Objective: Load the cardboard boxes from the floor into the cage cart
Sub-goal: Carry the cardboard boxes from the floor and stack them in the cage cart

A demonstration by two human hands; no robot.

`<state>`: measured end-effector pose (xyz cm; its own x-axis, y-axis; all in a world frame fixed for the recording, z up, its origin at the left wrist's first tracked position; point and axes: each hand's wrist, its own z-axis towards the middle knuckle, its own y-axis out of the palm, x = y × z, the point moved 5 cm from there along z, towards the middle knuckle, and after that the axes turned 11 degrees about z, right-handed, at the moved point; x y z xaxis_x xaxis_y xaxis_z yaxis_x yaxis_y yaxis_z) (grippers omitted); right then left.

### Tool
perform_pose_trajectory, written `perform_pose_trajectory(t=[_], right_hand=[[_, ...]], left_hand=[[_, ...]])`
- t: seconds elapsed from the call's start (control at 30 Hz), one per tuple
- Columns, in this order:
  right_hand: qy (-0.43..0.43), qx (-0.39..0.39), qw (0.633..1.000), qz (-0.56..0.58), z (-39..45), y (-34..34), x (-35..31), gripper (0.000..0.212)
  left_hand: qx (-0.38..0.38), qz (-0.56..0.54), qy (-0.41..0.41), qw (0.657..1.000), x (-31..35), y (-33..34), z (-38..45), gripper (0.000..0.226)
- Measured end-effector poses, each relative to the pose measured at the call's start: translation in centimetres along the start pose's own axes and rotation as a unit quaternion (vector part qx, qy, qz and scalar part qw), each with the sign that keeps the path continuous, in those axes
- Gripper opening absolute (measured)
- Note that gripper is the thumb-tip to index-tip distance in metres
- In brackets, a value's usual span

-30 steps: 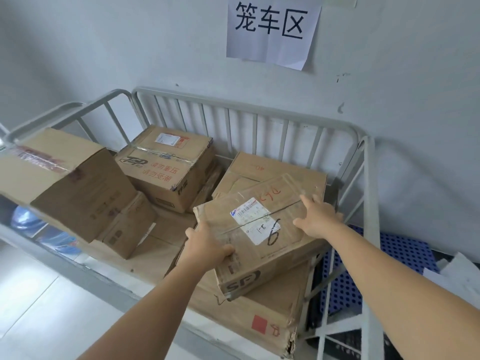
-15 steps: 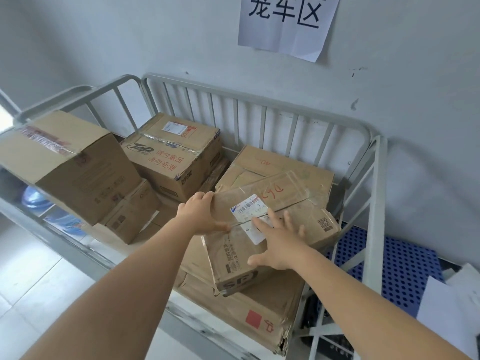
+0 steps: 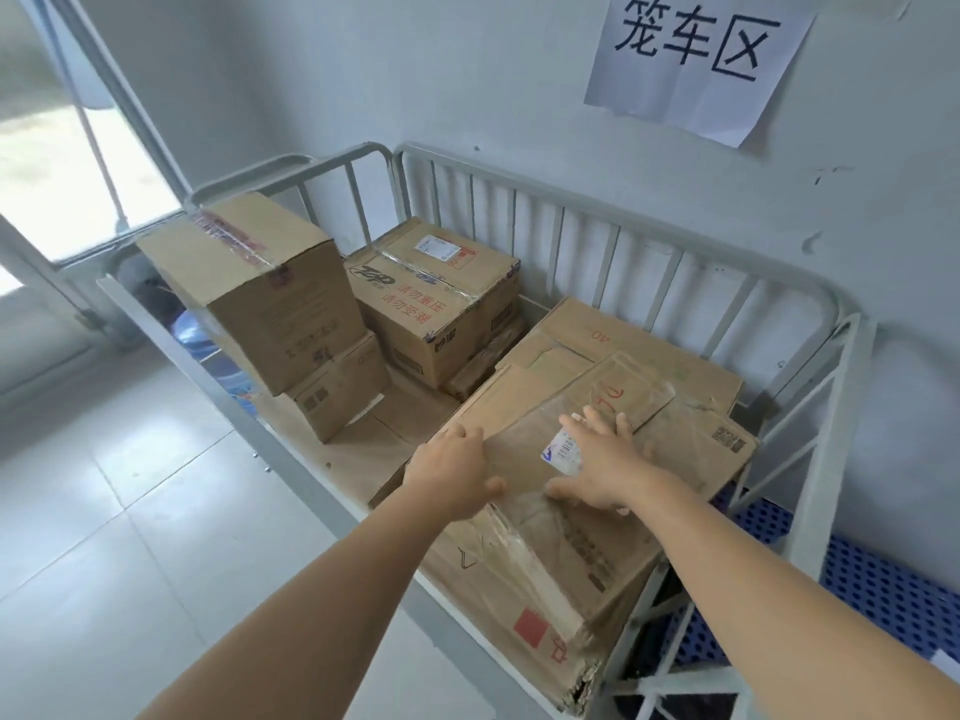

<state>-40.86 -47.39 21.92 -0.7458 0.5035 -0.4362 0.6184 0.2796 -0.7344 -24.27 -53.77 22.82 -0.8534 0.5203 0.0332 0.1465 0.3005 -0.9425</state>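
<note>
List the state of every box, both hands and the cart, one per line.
Taped box: on the right-hand stack, under both hands.
Left hand: open, on that box's left edge.
Right hand: open, flat on top.
Left box: tilted on a smaller box.
Printed box: upright, taped shut.
Cage cart: partly loaded.

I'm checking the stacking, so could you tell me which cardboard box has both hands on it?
The tape-wrapped brown cardboard box atop the right-hand stack; no hand touches the others.

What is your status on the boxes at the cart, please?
Left hand and right hand flat on top box. Box sits on stack inside cart. Nothing in the way.
</note>
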Motion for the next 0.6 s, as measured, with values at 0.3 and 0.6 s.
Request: perform_pose_trajectory(t=[0.3, 0.6], right_hand=[[-0.165, 0.063, 0.982, -0.071, -2.5, 4.4, -12.0, 0.081], [-0.327, 0.021, 0.933, -0.148, -11.7, 15.1, -25.6, 0.080]], left_hand=[[0.130, -0.013, -0.104, 0.986, -9.4, -1.7, -8.4, 0.080], [0.133, -0.038, -0.274, 0.952, -20.5, 2.7, -26.4, 0.073]])
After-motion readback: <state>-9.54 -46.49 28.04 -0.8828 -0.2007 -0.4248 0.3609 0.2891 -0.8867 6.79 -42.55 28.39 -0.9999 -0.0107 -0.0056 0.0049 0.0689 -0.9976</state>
